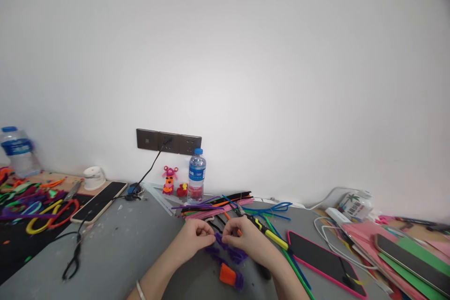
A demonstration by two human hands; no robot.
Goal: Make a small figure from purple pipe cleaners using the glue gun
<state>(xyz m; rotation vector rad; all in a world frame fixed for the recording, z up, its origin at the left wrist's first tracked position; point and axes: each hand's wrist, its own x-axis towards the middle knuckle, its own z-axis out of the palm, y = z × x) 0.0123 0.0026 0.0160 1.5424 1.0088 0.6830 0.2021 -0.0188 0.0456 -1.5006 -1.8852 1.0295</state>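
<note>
Both of my hands are raised just over the grey table, fingertips close together. Thumb and forefinger of my left hand (197,238) pinch one side of a purple fuzzy pipe cleaner (219,239). My right hand (242,233) pinches its other side. Below them lie more purple pipe cleaner pieces (237,256) and a small orange-and-purple fuzzy piece (228,275). A yellow-and-black handled tool (274,237) with a metal tip lies behind and right of my right hand. My right forearm partly covers a dark object at its side.
Behind my hands is a pile of coloured pipe cleaners (218,205), with a water bottle (197,176) and a small pink-and-orange figure (169,181) near the wall. Phones lie left (100,201) and right (323,262). Scissors (52,218) and cables lie about.
</note>
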